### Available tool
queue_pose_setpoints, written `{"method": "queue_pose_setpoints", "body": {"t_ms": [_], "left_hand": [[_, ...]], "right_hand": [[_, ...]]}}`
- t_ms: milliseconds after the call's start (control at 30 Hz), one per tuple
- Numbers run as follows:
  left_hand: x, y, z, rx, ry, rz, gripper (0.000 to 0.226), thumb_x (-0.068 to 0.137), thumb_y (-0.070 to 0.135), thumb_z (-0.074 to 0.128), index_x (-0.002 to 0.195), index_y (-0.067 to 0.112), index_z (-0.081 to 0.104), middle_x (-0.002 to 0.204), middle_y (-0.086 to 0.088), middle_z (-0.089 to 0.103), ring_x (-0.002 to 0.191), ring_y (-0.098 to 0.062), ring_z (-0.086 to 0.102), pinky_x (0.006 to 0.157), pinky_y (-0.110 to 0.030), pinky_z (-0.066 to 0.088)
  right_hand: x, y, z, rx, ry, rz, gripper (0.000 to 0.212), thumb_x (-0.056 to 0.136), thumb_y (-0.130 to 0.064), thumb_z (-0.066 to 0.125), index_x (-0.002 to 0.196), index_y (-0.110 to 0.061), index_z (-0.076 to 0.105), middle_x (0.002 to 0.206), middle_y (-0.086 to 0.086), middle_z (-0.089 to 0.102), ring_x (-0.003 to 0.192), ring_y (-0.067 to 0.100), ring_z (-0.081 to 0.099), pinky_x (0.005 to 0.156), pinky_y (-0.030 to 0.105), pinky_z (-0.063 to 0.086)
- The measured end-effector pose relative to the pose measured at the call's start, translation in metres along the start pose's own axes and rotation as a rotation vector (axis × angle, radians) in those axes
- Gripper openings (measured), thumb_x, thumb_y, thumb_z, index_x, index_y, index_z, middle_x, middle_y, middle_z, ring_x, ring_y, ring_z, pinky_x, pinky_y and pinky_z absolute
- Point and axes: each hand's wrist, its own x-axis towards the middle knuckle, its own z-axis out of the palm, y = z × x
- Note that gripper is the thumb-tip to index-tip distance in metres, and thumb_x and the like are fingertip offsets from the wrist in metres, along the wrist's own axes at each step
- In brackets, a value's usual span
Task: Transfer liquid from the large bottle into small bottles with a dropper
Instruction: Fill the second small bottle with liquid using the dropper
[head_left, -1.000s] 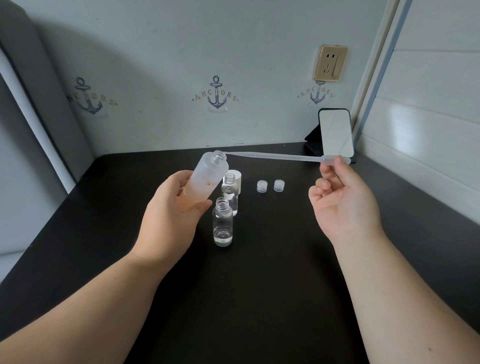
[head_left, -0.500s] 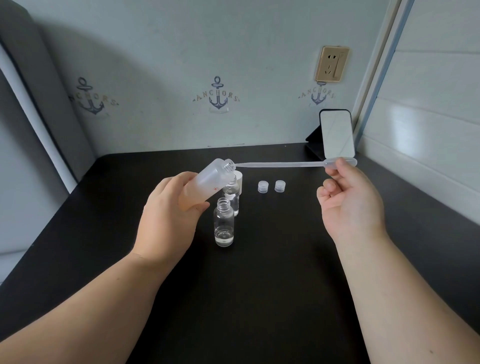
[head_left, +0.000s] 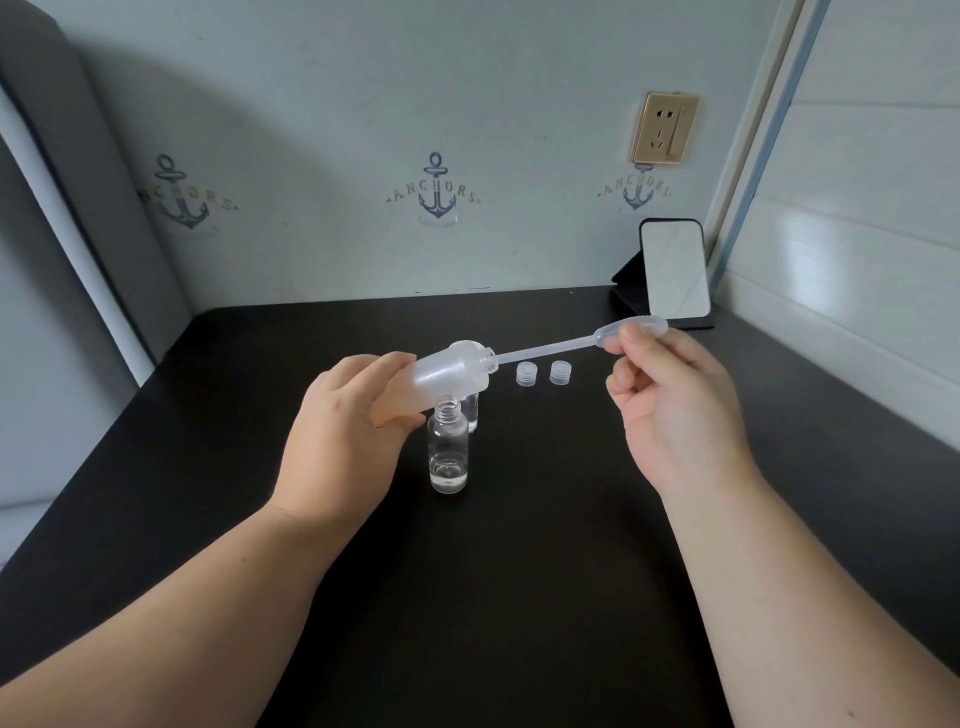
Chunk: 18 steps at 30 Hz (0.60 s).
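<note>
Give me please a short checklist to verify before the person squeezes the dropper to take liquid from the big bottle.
1. Left hand grips the large bottle firmly: ok.
2. Dropper tip is inside the bottle mouth: ok, the stem enters the neck.
3. Tip reaches the liquid: cannot tell, the bottle is frosted.
4. Right hand pinches the dropper bulb: ok.
5. Near small bottle stands upright, open, ready to receive: ok; it already holds some liquid.
6. Tilted large bottle does not spill: ok so far, no liquid seen on the table, though the mouth lies nearly level.
</note>
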Motion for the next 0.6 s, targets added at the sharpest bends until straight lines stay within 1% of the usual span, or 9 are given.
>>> {"method": "queue_pose_setpoints", "body": {"t_ms": [67,133,200,300,500,600], "left_hand": [[-0.001,0.0,0.0,-0.001,0.003,0.01,0.053,0.082,0.01,0.08,0.131,0.022,0.065,0.123,0.004,0.062,0.112,-0.025,0.055,0.092,-0.035,0.044],[-0.001,0.001,0.001,0.0,-0.002,0.022,0.053,0.081,0.008,0.08,0.13,0.021,0.065,0.122,0.005,0.062,0.112,-0.025,0.055,0.093,-0.035,0.045],[-0.001,0.001,0.002,0.006,-0.003,0.033,0.052,0.081,0.007,0.08,0.129,0.021,0.066,0.122,0.005,0.062,0.112,-0.024,0.055,0.093,-0.033,0.042],[-0.001,0.001,0.002,0.003,-0.004,0.031,0.052,0.08,0.006,0.079,0.128,0.021,0.067,0.121,0.005,0.062,0.111,-0.025,0.054,0.092,-0.031,0.04],[0.0,0.002,0.002,-0.006,0.002,0.013,0.051,0.081,0.008,0.079,0.129,0.022,0.066,0.121,0.007,0.062,0.111,-0.023,0.055,0.092,-0.033,0.043],[0.0,0.001,0.001,-0.006,0.007,0.005,0.051,0.081,0.01,0.08,0.129,0.021,0.067,0.121,0.006,0.062,0.112,-0.022,0.056,0.095,-0.038,0.047]], "right_hand": [[-0.003,0.002,0.004,-0.05,-0.047,-0.006,0.021,0.094,-0.007,0.067,0.078,-0.016,0.079,0.091,0.007,0.075,0.065,0.011,0.055,0.065,0.02,0.047],[-0.005,0.004,0.006,-0.093,-0.079,-0.003,0.019,0.094,-0.007,0.068,0.08,-0.015,0.08,0.092,0.008,0.075,0.065,0.011,0.054,0.066,0.02,0.048],[-0.006,0.006,0.008,-0.144,-0.089,0.003,0.015,0.093,-0.008,0.07,0.083,-0.013,0.08,0.092,0.01,0.074,0.066,0.013,0.053,0.067,0.021,0.049],[-0.007,0.009,0.01,-0.216,-0.093,0.013,0.014,0.091,-0.008,0.072,0.083,-0.014,0.081,0.088,0.013,0.07,0.065,0.014,0.052,0.069,0.025,0.049],[-0.009,0.012,0.011,-0.252,-0.12,0.037,0.011,0.092,-0.01,0.072,0.089,-0.016,0.08,0.087,0.012,0.072,0.063,0.015,0.056,0.069,0.028,0.051],[-0.009,0.011,0.012,-0.232,-0.105,0.047,0.006,0.09,-0.014,0.075,0.089,-0.017,0.08,0.087,0.01,0.073,0.062,0.015,0.056,0.071,0.03,0.052]]}}
